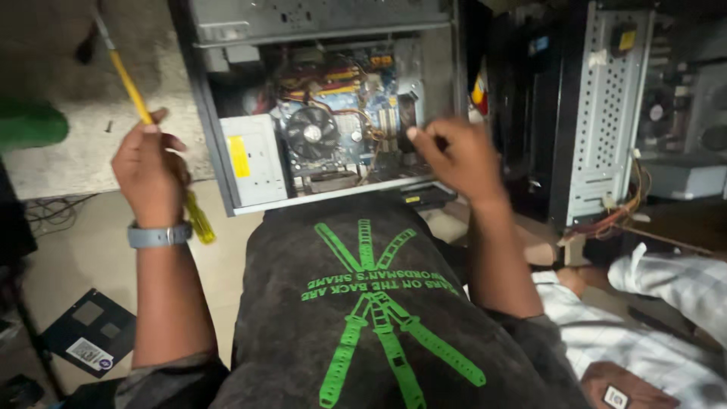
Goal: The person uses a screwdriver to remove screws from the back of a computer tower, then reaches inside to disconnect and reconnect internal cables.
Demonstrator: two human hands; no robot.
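Computer case (227, 129) at 12 o'clock, side panel already off, parts still fitted. Left hand (151, 170) clenched round yellow screwdriver (132, 91). Right hand (462, 159) blurred, grip undeterminable.

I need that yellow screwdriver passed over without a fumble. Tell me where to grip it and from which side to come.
Probably best to grip the bare shaft above the left hand. The yellow screwdriver runs slanted through that fist, its thicker handle end poking out below by the wrist. The upper length is free and longest, so come from the upper left, away from the open computer case.
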